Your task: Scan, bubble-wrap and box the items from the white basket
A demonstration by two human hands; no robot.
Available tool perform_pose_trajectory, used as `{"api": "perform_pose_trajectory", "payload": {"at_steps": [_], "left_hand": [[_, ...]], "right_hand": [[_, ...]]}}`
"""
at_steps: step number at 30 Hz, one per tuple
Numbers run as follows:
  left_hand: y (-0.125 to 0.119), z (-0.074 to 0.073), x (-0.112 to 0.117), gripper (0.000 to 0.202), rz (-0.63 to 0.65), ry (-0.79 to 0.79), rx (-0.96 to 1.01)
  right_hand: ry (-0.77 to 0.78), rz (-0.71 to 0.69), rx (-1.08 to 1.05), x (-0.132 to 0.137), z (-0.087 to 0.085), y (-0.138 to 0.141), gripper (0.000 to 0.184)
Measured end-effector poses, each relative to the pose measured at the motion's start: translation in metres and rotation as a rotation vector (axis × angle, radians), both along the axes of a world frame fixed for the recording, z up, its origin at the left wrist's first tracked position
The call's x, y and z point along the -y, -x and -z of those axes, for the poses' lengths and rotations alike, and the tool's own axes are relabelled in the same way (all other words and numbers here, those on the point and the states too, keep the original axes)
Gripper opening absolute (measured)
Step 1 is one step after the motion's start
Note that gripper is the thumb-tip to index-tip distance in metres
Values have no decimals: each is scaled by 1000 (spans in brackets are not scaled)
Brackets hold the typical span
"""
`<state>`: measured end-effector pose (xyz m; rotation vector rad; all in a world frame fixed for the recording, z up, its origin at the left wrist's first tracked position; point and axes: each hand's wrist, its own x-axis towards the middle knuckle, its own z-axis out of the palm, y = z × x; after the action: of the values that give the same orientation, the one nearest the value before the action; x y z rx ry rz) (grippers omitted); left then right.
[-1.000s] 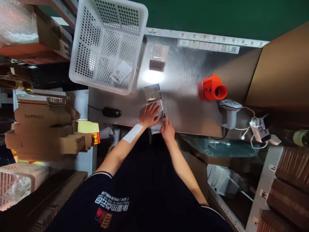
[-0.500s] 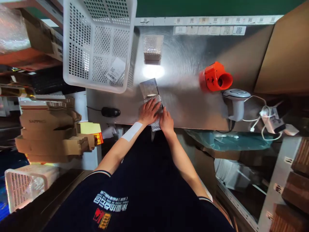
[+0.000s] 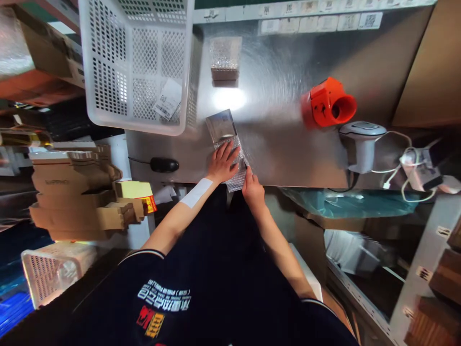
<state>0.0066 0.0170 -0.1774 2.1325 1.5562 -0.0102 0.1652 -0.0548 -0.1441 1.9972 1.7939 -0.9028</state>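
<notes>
A strip of bubble wrap lies at the near edge of the steel table, with a flat silvery item at its far end. My left hand lies flat on the wrap, fingers spread. My right hand sits at the wrap's right near corner, fingers curled on its edge; a thin dark tool seems to poke out above it, though I cannot make it out.
A white perforated basket holding a label stands at the far left. A bubble-wrapped parcel lies beyond. An orange tape dispenser and a grey barcode scanner are to the right, a black mouse to the left, and flat cartons further left.
The view has shifted, so the table items sit higher in the frame. My right hand has slid slightly toward the near edge of the wrap. My left hand stays flat on it.
</notes>
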Motion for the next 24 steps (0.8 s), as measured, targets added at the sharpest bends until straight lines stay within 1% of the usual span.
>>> {"api": "perform_pose_trajectory", "payload": {"at_steps": [4,8,11,14,16,17,18,19,20,22,24], "left_hand": [[1,2,0,68,1,-8,2],[1,3,0,68,9,4,-7],[2,5,1,68,11,4,-8],[2,8,1,69,5,1,-6],[3,11,1,70,3,-4,-6],[3,11,1,70,2,-9,-7],[3,12,2,70,-1,-16,-9],[3,12,2,70,-4,-25,-12],[3,12,2,70,-7,-34,-15],[2,10,2,70,-3,-50,-23],[1,7,2,69,8,-59,-38]], "right_hand": [[55,-27,46,28,-3,-11,63],[103,-23,46,56,1,-23,64],[129,8,47,93,4,-39,64],[188,99,6,142,2,-61,62],[137,205,-77,164,1,-72,59],[72,270,-130,168,2,-74,56],[-9,333,-187,165,4,-74,54],[-84,389,-241,155,7,-70,53],[-137,437,-284,140,12,-65,54],[-175,497,-345,99,22,-50,58],[-179,543,-386,58,30,-37,53]]}}
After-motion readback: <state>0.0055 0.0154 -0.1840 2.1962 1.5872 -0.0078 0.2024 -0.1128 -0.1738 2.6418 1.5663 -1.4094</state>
